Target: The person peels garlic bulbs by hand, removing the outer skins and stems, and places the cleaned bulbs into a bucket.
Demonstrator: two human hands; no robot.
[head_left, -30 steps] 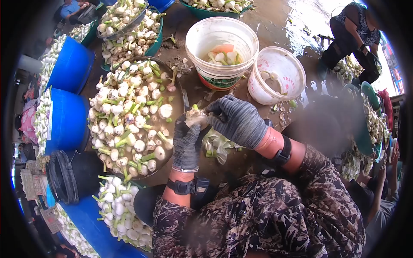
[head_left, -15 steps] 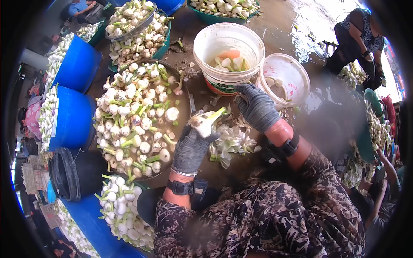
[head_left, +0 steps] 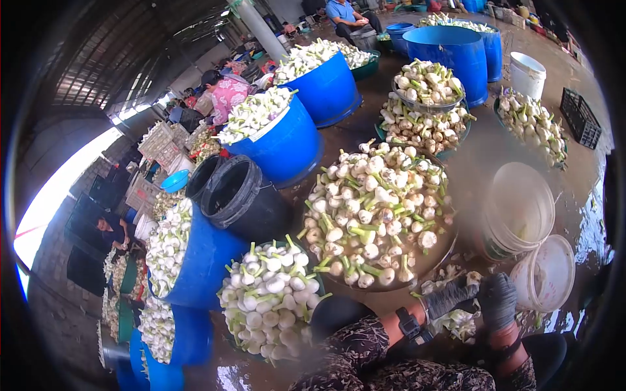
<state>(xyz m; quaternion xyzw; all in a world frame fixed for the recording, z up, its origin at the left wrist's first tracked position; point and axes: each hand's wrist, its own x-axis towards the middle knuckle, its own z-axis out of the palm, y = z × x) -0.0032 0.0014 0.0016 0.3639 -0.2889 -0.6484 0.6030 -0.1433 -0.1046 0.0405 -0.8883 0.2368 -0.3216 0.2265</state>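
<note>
At the lower right, my left hand (head_left: 447, 300), in a grey glove, has its fingers closed around a garlic bulb (head_left: 473, 279), only part of which shows. My right hand (head_left: 498, 301), also gloved, is curled close beside it; whatever its fingers hold is hidden. Beneath both hands lies a heap of pale garlic peelings (head_left: 460, 323). Left of them is a wide round tub (head_left: 450, 251) of water with many unpeeled garlic bulbs (head_left: 375, 212). Two white buckets, a taller one (head_left: 521, 208) and a tilted one (head_left: 546, 274), stand by my right hand.
A basin of cleaned white garlic (head_left: 270, 296) is near my left knee. Large blue tubs (head_left: 277, 150) heaped with garlic and black buckets (head_left: 251, 202) stand to the left. A black crate (head_left: 580, 118) lies on the wet floor. Other people (head_left: 352, 16) sit farther back.
The view has swung left and up, putting my hands at the lower right. My right hand has left the white bucket's rim, its fingers now curled near my left hand.
</note>
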